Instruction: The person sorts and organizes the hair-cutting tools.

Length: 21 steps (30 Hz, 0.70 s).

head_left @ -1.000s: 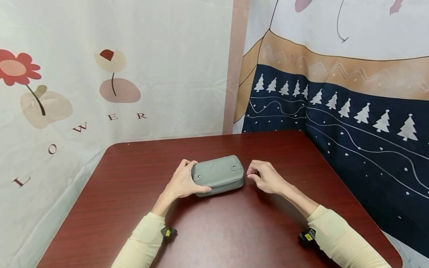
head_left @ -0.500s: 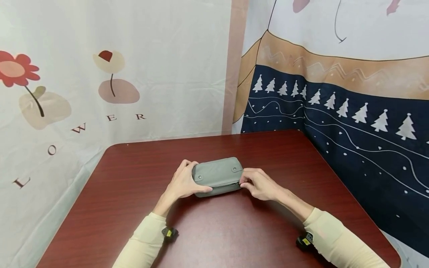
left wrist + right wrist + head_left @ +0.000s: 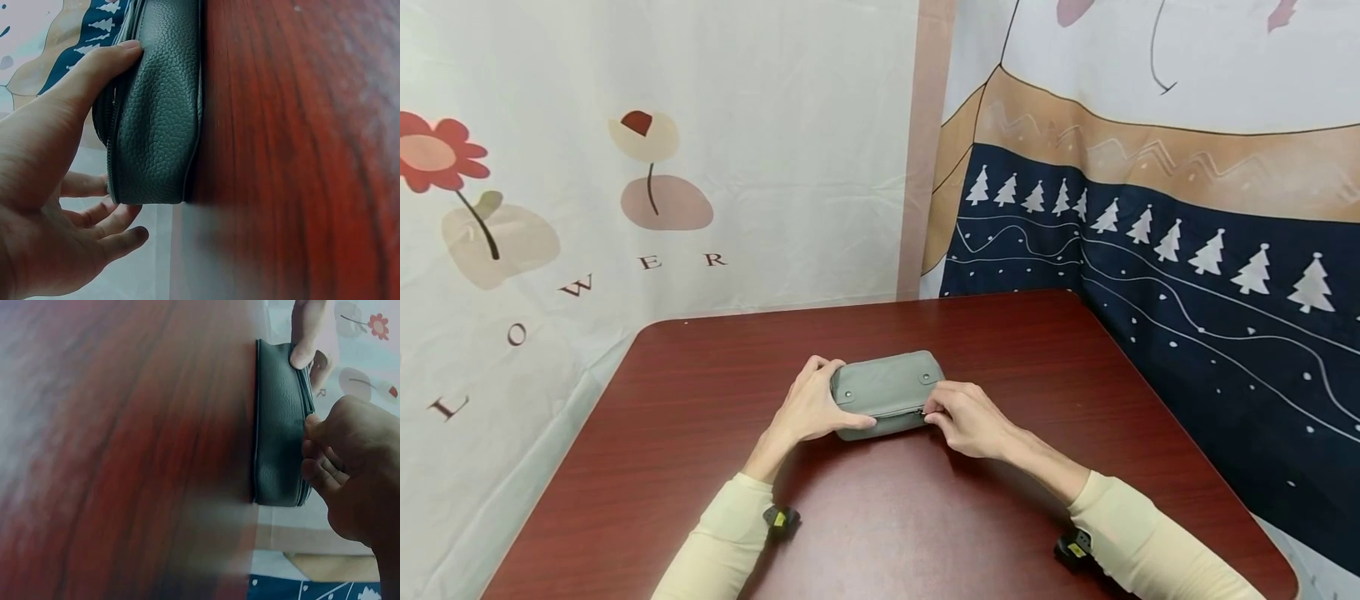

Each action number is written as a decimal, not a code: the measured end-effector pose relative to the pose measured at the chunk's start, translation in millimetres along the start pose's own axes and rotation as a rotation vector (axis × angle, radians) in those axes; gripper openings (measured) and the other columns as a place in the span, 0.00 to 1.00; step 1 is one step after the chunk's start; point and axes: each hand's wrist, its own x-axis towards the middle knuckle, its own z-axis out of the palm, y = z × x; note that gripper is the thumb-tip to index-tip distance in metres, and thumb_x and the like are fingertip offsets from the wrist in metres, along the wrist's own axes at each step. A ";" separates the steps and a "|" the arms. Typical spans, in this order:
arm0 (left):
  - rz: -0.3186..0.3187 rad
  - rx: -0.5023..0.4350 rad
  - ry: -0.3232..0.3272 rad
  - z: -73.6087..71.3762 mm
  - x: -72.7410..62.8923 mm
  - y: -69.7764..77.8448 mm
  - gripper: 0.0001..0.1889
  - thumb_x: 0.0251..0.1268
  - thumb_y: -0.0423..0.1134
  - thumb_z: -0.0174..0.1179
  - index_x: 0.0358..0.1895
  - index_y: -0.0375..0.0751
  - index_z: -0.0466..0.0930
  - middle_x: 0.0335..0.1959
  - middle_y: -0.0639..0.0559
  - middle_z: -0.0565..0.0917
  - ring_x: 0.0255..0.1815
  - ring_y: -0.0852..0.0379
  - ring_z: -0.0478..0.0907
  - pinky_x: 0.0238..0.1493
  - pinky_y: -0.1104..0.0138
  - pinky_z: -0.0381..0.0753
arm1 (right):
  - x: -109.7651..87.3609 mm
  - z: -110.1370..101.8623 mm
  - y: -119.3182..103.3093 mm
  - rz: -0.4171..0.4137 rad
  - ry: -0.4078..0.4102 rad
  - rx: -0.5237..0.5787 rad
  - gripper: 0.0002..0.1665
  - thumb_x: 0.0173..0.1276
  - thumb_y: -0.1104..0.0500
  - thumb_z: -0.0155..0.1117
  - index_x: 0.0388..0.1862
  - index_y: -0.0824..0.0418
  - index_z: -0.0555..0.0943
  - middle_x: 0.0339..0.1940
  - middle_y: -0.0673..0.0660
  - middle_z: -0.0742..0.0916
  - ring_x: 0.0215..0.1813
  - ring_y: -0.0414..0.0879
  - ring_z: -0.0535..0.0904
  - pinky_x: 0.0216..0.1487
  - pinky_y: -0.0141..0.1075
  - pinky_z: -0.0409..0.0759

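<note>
A grey-green zippered pouch (image 3: 887,385) with two snap studs on its top lies on the table. My left hand (image 3: 811,408) grips its left end, thumb along the near upper edge. In the left wrist view the thumb presses near the zipper and the fingers reach round the end of the pouch (image 3: 159,112). My right hand (image 3: 972,419) pinches the zipper pull on the near side, toward the right end; the pull is mostly hidden by the fingertips. In the right wrist view the right hand (image 3: 362,462) is close against the zipper edge of the pouch (image 3: 278,425).
The dark red wooden table (image 3: 880,517) has rounded corners. Behind it hangs a pale curtain (image 3: 797,150) with flower prints. A navy cloth (image 3: 1225,350) with white trees hangs along the right side.
My right hand has moved from beyond the pouch's right end leftward along the near side, drawing the zipper pull with it. The left hand keeps its grip, and the pouch has barely shifted.
</note>
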 end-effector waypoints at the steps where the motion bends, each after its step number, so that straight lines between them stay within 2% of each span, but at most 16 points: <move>1: 0.000 0.000 0.000 0.2 0.3 0.1 0.57 0.37 0.66 0.91 0.73 0.40 0.81 0.62 0.43 0.78 0.58 0.47 0.80 0.62 0.48 0.86 | 0.7 1.6 -1.8 -0.008 0.010 -0.016 0.10 0.67 0.69 0.80 0.35 0.57 0.88 0.33 0.48 0.89 0.35 0.38 0.84 0.39 0.31 0.85; 12: -0.001 -0.015 0.002 -0.1 0.7 0.5 0.57 0.37 0.66 0.91 0.73 0.40 0.81 0.63 0.42 0.79 0.58 0.46 0.81 0.61 0.48 0.86 | 14.6 21.4 -27.6 -0.014 0.016 -0.108 0.07 0.68 0.65 0.81 0.35 0.55 0.89 0.32 0.47 0.88 0.36 0.40 0.85 0.37 0.32 0.85; 21: -0.012 -0.017 -0.008 -0.9 1.4 -0.4 0.59 0.38 0.66 0.91 0.76 0.40 0.79 0.64 0.42 0.79 0.58 0.45 0.81 0.62 0.48 0.86 | 25.3 30.7 -40.5 -0.005 -0.030 -0.147 0.06 0.70 0.62 0.80 0.36 0.54 0.89 0.33 0.47 0.87 0.36 0.41 0.87 0.37 0.34 0.86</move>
